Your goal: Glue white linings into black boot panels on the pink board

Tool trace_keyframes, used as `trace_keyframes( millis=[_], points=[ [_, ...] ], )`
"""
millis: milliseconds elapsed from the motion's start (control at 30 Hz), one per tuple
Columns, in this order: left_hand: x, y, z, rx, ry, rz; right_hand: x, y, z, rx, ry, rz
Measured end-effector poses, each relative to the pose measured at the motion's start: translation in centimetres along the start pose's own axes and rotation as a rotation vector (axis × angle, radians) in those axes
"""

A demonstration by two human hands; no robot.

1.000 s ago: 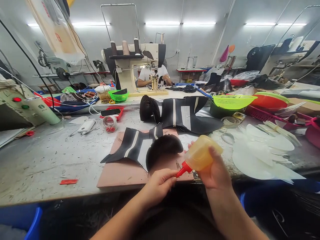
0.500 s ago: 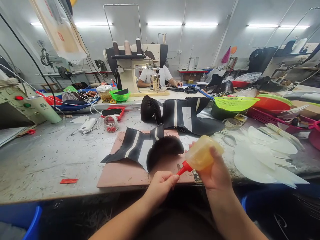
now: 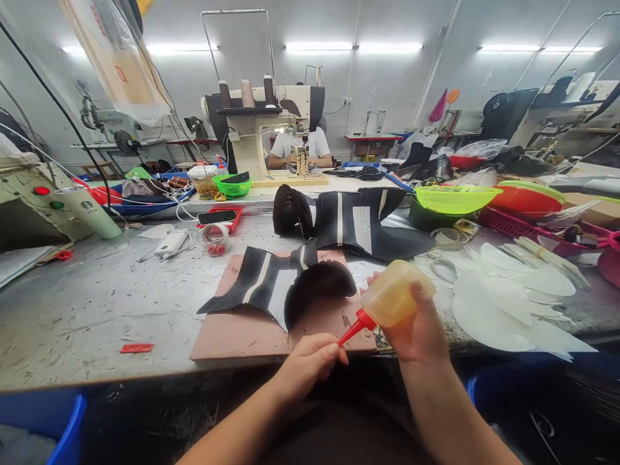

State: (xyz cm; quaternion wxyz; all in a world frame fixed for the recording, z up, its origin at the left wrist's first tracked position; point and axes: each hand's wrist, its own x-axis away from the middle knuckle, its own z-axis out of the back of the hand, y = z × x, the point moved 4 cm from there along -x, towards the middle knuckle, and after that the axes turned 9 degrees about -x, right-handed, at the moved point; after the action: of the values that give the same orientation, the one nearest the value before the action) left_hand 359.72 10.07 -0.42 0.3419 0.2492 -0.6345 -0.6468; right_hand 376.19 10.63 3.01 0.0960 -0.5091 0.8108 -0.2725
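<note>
My right hand (image 3: 420,326) is wrapped around a translucent squeeze bottle (image 3: 393,290) of yellowish liquid, tilted so its red nozzle (image 3: 356,326) points down and left. My left hand (image 3: 314,358) is closed, thumb and fingers pinching the nozzle's tip, which they hide. Both hands are at the front edge of a pink board (image 3: 232,339). On that board lies a black shoe upper piece (image 3: 256,278) with white strips and a dark, curved, gathered part (image 3: 314,290).
More black upper pieces (image 3: 349,223) lie behind the board. White cut sheets (image 3: 504,310) spread on the right, near a yellow-green basket (image 3: 455,199). A red strip (image 3: 136,348) lies left. A co-worker (image 3: 317,145) sits behind a sewing machine (image 3: 252,145).
My left hand has shifted slightly left and down along the nozzle, so more of the red shows. The co-worker's hand has moved from the black pile toward the sewing machine.
</note>
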Motion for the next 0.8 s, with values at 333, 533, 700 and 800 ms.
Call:
trace_keyframes(
  millis=[333,533,700,800],
  points=[
    [0.4,1.1,1.2,-0.751,0.354,-0.194,1.0,0.2,-0.3,0.044,-0.019,0.109],
    [0.6,1.7,0.9,-1.056,0.437,-0.469,1.1,1.4,-0.3,0.011,0.035,-0.011],
    [1.2,2.2,0.6,-1.242,0.57,-0.73,1.2,1.8,0.1,-0.004,0.122,-0.085],
    [1.4,2.2,0.6,-1.207,0.605,-0.761,1.1,1.8,0.0,-0.008,0.135,-0.111]
  ],
)
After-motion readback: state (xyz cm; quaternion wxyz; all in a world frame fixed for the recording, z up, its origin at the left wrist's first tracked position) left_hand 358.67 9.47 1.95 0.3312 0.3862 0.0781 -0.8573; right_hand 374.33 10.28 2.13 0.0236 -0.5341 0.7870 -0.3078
